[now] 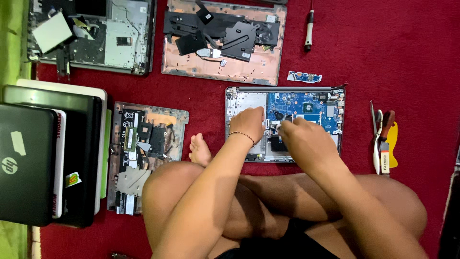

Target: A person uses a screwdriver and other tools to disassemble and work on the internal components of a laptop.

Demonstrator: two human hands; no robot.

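Observation:
An opened laptop base (244, 98) with a blue circuit board (302, 103) lies on the red cloth in front of my crossed legs. My left hand (249, 123) rests on its silver left part, fingers curled, a thin bracelet on the wrist. My right hand (299, 136) hovers over the board's lower middle with fingers bunched together on a small part; what it pinches is hidden.
Three other gutted laptop shells lie around: one at lower left (143, 144), two at the back (91, 36) (223, 41). A stack of closed laptops (45, 163) sits at far left. A screwdriver (309, 31), a small blue board (304, 76) and pliers with a yellow pry tool (383, 139) lie to the right.

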